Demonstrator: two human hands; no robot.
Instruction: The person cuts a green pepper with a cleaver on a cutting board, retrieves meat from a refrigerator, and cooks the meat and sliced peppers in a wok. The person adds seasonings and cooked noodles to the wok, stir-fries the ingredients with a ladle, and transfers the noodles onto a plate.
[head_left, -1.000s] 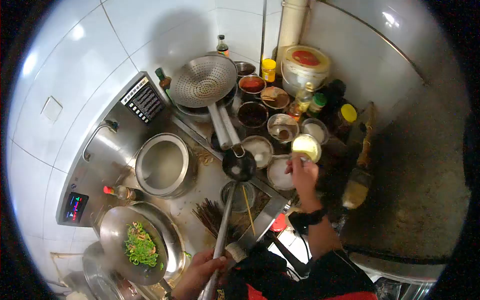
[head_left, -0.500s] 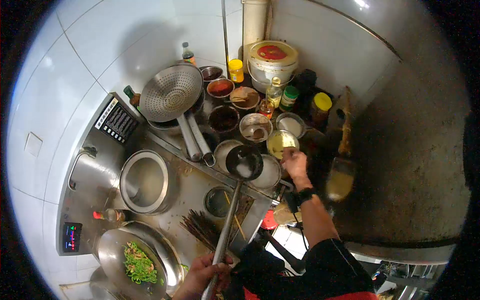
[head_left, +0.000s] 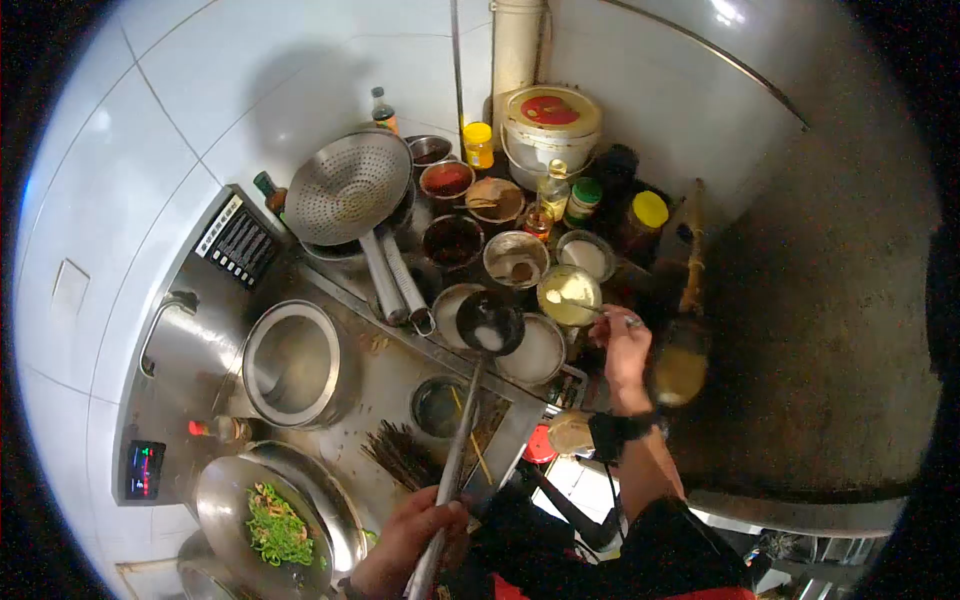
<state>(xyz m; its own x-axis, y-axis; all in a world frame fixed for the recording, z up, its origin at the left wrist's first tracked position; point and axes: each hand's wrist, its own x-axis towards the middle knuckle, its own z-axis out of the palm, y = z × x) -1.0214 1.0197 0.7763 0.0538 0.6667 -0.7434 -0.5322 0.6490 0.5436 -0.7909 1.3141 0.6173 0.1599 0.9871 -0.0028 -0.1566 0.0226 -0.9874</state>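
Note:
My left hand (head_left: 415,540) is wrapped round the long metal handle of a ladle (head_left: 490,322). The ladle's dark bowl hangs over two bowls of white seasoning, with a little white stuff inside it. My right hand (head_left: 622,345) pinches the thin handle of a small spoon (head_left: 588,306). That spoon reaches into a bowl of pale yellow powder (head_left: 570,284), and its tip is hard to make out. Just right of the ladle sits a bowl of white seasoning (head_left: 538,350). Another bowl of white grains (head_left: 586,257) stands behind the yellow powder.
A perforated strainer (head_left: 348,188) rests over a pot at the back left. A wok with green vegetables (head_left: 280,528) is at lower left, below a steel pot (head_left: 292,362). A lidded bucket (head_left: 550,130), jars and bottles line the wall. A bristle whisk (head_left: 402,452) lies nearby.
My right hand has drawn back from the yellow powder bowl, right and toward me, so the spoon handle now shows. The left hand still grips the ladle, which has barely shifted.

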